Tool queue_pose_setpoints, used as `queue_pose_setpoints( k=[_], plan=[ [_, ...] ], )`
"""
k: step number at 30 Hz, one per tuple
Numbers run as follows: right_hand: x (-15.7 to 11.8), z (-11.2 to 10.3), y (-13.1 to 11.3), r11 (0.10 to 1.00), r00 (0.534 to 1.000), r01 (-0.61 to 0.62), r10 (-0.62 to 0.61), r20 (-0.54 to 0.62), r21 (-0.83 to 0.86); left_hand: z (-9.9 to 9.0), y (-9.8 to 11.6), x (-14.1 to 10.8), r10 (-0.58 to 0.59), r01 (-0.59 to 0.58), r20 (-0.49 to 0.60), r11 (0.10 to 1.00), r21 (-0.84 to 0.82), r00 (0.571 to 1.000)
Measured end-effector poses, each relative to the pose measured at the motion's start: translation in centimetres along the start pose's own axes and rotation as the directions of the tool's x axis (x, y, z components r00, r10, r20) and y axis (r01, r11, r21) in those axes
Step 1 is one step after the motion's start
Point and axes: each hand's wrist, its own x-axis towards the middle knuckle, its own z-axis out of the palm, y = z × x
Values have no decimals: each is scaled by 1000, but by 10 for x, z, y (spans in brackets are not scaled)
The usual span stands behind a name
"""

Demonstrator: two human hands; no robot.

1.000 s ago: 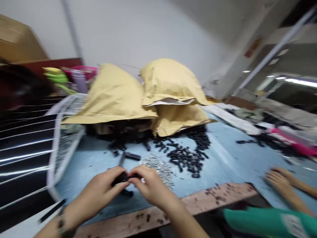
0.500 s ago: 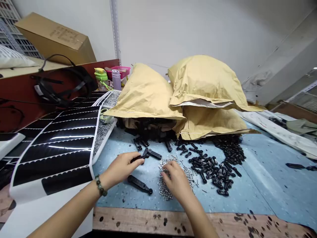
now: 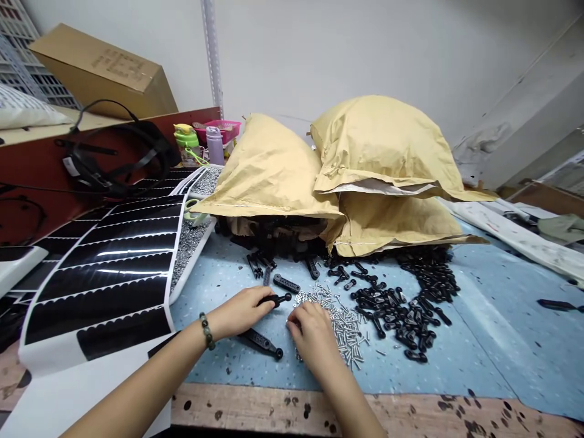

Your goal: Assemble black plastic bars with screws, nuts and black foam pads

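Near the middle of the blue mat (image 3: 474, 359), my left hand (image 3: 241, 310) is closed on a black plastic part (image 3: 279, 299) whose rounded tip points right. Below that hand another black part (image 3: 262, 344) lies on the mat. My right hand (image 3: 312, 334) is at the left side of a pile of small silver screws (image 3: 347, 340), its fingers pinched together; what they hold, if anything, is too small to name. A black bar with holes (image 3: 286, 283) lies just beyond the hands. Many small black pieces (image 3: 387, 310) are heaped to the right of the screws.
Large yellow paper bags (image 3: 274, 164) stand behind the hands, with dark parts under their edges. Black-and-white printed sheets (image 3: 128, 243) cover the left side, beside a tray of small metal pieces (image 3: 187, 249). Bottles (image 3: 214, 146) and a cardboard box (image 3: 104, 73) are at the back left.
My left hand has moved right with a black part, whose rounded tip now shows. My right hand has shifted slightly left and towards me, its fingers now closer together.
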Motion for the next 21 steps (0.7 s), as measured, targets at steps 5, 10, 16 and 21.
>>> queue_pose_setpoints(
  k=[5, 10, 16, 21],
  plan=[
    [-1, 1, -5, 999, 1000, -11, 10, -5, -40, 0, -3, 3, 59, -57, -36, 997, 49, 998],
    [-12, -16, 11, 990, 999, 3, 3, -43, 138, 11, 2, 3, 155, -165, 84, 979, 123, 984],
    [-20, 9, 11, 982, 988, 139, -129, -82, 129, 23, 0, 5, 203, -239, 173, 946, 219, 964],
    [-14, 17, 3, 979, 988, 141, -130, -87, 147, 14, -9, -1, 185, -224, 167, 939, 261, 969]
  ],
)
